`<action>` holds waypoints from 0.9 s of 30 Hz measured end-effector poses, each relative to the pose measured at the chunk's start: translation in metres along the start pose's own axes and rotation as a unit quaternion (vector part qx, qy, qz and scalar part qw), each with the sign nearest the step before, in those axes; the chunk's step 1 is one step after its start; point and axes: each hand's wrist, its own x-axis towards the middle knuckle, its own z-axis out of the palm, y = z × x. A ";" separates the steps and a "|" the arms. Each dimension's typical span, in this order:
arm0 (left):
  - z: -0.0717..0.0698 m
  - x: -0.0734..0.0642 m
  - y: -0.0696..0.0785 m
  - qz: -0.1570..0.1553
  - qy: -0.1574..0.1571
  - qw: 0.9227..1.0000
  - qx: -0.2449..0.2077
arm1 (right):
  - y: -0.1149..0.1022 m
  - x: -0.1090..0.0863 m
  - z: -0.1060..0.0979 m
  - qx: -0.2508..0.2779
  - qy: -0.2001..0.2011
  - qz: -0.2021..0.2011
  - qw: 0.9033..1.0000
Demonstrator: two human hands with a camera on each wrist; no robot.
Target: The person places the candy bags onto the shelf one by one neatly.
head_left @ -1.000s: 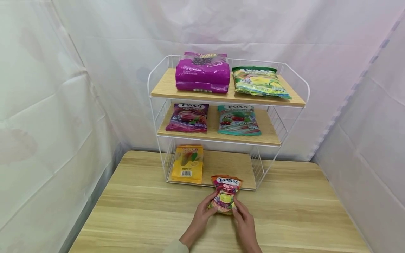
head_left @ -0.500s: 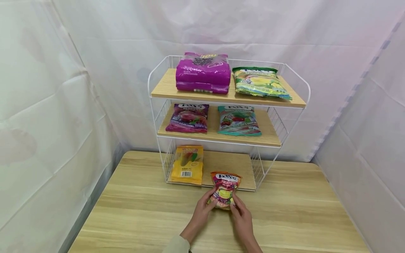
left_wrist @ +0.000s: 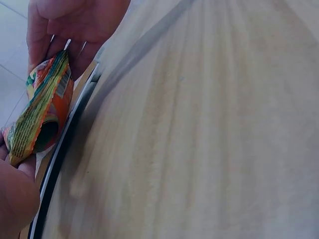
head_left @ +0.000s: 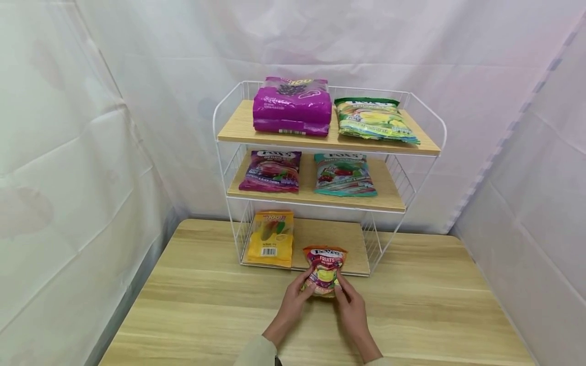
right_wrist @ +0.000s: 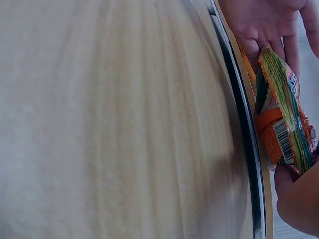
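Observation:
In the head view a red-and-orange Fox's Fruits candy bag [head_left: 324, 272] is between both hands, at the front of the rack's bottom shelf [head_left: 336, 239]. My left hand [head_left: 290, 303] grips its left side, fingers along the edge and thumb in front. My right hand [head_left: 353, 311] holds its right side in the same way. In the left wrist view the bag's striped bottom seam [left_wrist: 37, 107] shows between the two hands. Seen from the right wrist, the lower end of the candy bag [right_wrist: 289, 119] shows a barcode. Part of each side is covered by fingers.
A yellow bag [head_left: 271, 239] leans at the left of the bottom shelf. Berries [head_left: 271, 172] and teal mint [head_left: 345, 174] candy bags lie on the middle shelf. Above are a big purple bag [head_left: 293, 107] and a green-yellow bag [head_left: 375, 119]. White wire rack sides [head_left: 224, 168] frame the shelves.
Both hands have moved the candy bag a short way forward, toward the bottom shelf. Their grip on its sides looks unchanged. The other bags stay where they were.

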 end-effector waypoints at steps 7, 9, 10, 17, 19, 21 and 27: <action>-0.006 0.010 0.002 -0.005 -0.017 0.999 0.027 | -0.001 0.004 0.000 -0.002 -0.006 -0.010 1.000; -0.006 0.012 0.003 -0.010 -0.018 0.999 0.030 | -0.002 0.006 0.000 -0.008 -0.011 -0.005 1.000; -0.006 0.013 0.003 -0.011 -0.019 0.999 0.028 | -0.003 0.007 -0.001 -0.012 -0.012 -0.001 1.000; -0.006 0.019 0.010 -0.027 -0.018 0.999 0.036 | -0.007 0.012 -0.003 -0.028 -0.016 0.004 0.999; -0.007 0.021 0.010 -0.033 -0.020 0.998 0.042 | -0.002 0.013 -0.002 -0.038 -0.015 -0.007 0.999; -0.008 0.022 0.008 -0.040 -0.020 0.998 0.047 | -0.001 0.014 -0.001 -0.048 -0.010 -0.009 0.999; -0.007 0.027 -0.019 -0.046 0.011 0.998 0.049 | -0.001 0.017 -0.002 -0.064 -0.012 -0.023 0.998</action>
